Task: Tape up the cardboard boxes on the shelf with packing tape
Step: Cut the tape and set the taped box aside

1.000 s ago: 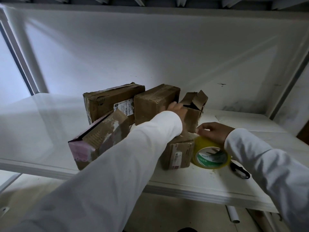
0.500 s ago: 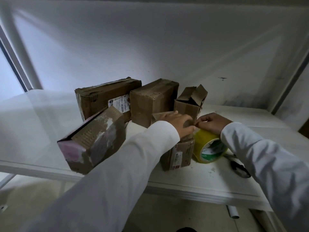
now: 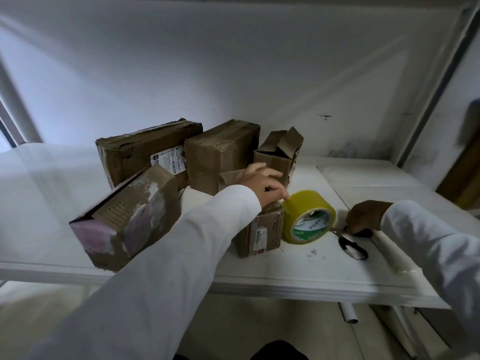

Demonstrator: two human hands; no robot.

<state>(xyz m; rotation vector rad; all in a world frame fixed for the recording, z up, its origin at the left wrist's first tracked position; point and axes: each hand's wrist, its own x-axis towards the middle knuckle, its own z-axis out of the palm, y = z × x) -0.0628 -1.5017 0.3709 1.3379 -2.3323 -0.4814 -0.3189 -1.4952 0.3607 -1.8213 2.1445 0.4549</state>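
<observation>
1. The right hand (image 3: 363,219) has left the tape roll (image 3: 309,219) and gone down to the scissors (image 3: 352,245) on the shelf (image 3: 285,287). Its grip is curled over the handle end, though I cannot tell if it truly grasps them.
2. The left hand (image 3: 262,187) has stayed on the small box (image 3: 259,229) at the front, its fingers pressing the top, beside the roll.
3. In my judgement, a strip is laid on this box and the cut comes next.
4. The open box (image 3: 275,157) behind is not yet closed.
5. The roll's inner ring carries green and white print, too small to read. The shipping label (image 3: 168,163) on the long box (image 3: 145,152) and the sticker on the small box are also unreadable.
</observation>
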